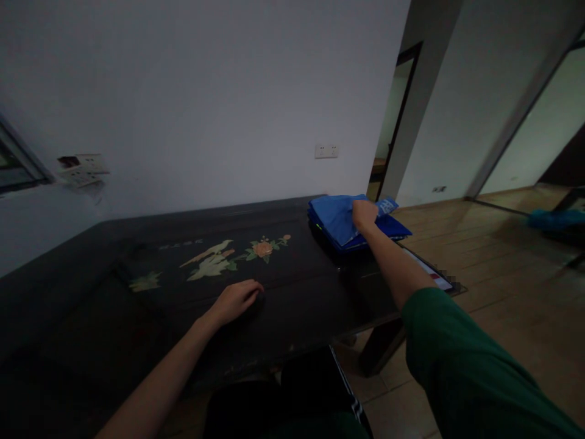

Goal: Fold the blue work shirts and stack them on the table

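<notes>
On the right end of the dark glossy table (297, 305) lies a stack of folded blue cloth-like pieces (333, 218). My right hand (364, 214) is closed on the top blue piece, pressing into its surface, and white lettering shows on a flap just right of the knuckles. Whether that piece is fabric or a bag I cannot tell. My left hand (238, 300) rests on the tabletop nearer to me, its fingers curled in and no object visible in them. A floral and bird inlay (262, 249) decorates the table beyond it.
A flat item like a tablet or printed sheet (427, 268) sits at the table's right edge, beyond my forearm. Behind the table rises a white wall with a socket (326, 151). A doorway and tiled floor (493, 256) lie to the right.
</notes>
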